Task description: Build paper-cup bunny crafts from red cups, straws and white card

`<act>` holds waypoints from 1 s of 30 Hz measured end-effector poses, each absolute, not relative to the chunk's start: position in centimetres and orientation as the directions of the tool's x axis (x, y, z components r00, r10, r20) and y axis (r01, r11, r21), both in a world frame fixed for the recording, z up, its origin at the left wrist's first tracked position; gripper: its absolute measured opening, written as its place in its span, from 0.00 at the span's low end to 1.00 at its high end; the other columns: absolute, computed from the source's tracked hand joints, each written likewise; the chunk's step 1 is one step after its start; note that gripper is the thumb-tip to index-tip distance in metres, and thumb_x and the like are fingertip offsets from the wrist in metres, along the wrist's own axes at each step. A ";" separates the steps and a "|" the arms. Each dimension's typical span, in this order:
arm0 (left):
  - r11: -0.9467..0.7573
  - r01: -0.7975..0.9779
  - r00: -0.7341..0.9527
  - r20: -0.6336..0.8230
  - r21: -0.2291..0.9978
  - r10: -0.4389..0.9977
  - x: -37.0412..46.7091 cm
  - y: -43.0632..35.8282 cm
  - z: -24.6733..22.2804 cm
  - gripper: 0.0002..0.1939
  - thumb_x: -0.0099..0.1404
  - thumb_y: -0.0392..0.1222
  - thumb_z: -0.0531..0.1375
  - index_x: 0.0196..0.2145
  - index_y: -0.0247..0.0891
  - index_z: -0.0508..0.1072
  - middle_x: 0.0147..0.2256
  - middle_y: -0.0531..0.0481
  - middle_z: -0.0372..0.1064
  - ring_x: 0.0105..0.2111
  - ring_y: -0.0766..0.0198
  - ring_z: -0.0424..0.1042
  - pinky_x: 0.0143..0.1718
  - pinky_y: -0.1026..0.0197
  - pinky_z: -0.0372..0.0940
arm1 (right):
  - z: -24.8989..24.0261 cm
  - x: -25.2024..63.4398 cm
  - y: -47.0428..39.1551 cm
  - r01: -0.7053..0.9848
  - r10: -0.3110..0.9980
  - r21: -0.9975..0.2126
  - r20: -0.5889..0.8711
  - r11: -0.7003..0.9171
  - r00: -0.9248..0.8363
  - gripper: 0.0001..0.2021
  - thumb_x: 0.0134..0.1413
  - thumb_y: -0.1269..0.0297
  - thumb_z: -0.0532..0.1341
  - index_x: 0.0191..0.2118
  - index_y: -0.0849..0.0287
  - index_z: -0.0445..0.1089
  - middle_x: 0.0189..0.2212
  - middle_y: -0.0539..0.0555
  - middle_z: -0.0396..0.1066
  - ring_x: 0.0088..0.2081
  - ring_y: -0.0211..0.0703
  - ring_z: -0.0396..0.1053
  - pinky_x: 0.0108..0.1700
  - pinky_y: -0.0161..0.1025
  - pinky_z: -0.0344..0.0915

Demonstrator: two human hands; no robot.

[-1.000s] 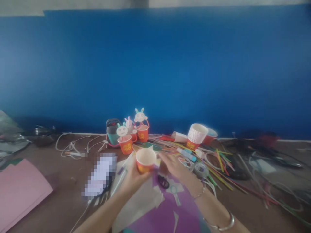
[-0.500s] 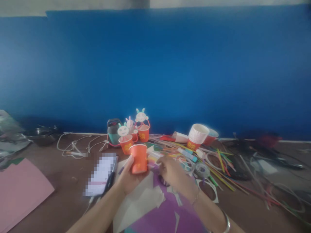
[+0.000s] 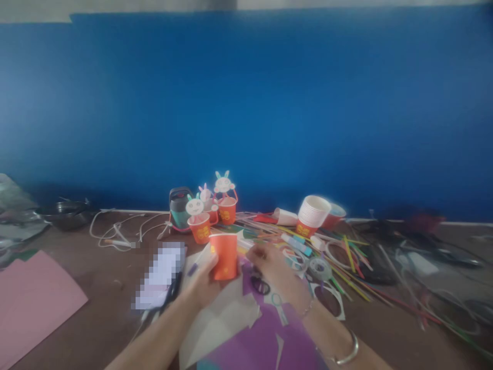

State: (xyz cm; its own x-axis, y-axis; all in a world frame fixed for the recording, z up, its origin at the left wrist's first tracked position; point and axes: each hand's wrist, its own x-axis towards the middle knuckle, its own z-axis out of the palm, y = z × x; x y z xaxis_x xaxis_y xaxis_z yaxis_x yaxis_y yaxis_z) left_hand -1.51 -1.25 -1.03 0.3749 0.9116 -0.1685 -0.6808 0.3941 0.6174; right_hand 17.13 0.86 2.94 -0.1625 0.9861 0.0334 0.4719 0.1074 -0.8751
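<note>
While the left hand (image 3: 204, 281) grasps an orange paper cup (image 3: 224, 258) by its side and base, cup is over the middle of the brown tabletop (image 3: 108, 285), rim up, mouth tipped out of view. Right hand (image 3: 278, 271) is just right of the cup, apart from it, fingers curled together; cannot tell if anything is pinched. Silver bangle (image 3: 349, 350) on that forearm. Below the hands: white paper (image 3: 219, 326) and purple paper (image 3: 254, 339), plus a dark looped item (image 3: 261, 285) by the right hand, too blurred to name.

Toward the back edge, behind the held cup: three orange cups (image 3: 199, 228) with rabbit-face cutouts (image 3: 195, 206), next to a teal container (image 3: 179, 211) with dark lid. Right of centre: glue stick (image 3: 298, 244), clear tape roll (image 3: 319, 269), scattered colored craft stems (image 3: 352, 282); nested paper cup stack (image 3: 314, 213) near the back edge. Left of the hands: phone (image 3: 162, 275), screen pixelated; white cables (image 3: 115, 231) behind it. Near-left corner area: pink paper sheets (image 3: 36, 308). Metal pot (image 3: 65, 213) at back left. Blue wall (image 3: 246, 103) beyond the back edge.
</note>
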 end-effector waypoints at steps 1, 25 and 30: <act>0.357 -0.709 0.325 -0.168 0.608 0.931 -1.4 -1.1 -0.8 0.21 0.55 0.50 0.66 0.41 0.32 0.75 0.38 0.41 0.76 0.37 0.56 0.74 0.46 0.53 0.66 | 3.2 17.4 0.8 0.513 0.982 -0.848 0.045 0.136 -0.185 0.10 0.53 0.63 0.56 0.25 0.61 0.67 0.21 0.49 0.67 0.26 0.38 0.64 0.28 0.34 0.56; 0.136 -0.750 0.016 -0.188 0.647 0.982 0.4 -0.5 -1.6 0.17 0.60 0.48 0.63 0.43 0.36 0.73 0.34 0.49 0.77 0.31 0.62 0.74 0.36 0.63 0.67 | 2.7 18.2 0.8 0.869 0.928 -0.352 -0.008 0.347 -0.373 0.12 0.57 0.75 0.51 0.33 0.65 0.72 0.34 0.60 0.71 0.37 0.44 0.67 0.39 0.38 0.56; 0.119 -0.742 0.011 -0.165 0.659 0.986 0.6 -0.6 -1.1 0.22 0.59 0.48 0.64 0.49 0.37 0.71 0.37 0.49 0.77 0.35 0.61 0.75 0.39 0.62 0.66 | 3.8 20.1 1.5 0.872 0.941 -0.392 -0.037 0.295 -0.335 0.11 0.54 0.76 0.53 0.31 0.63 0.73 0.30 0.57 0.73 0.32 0.41 0.67 0.34 0.35 0.56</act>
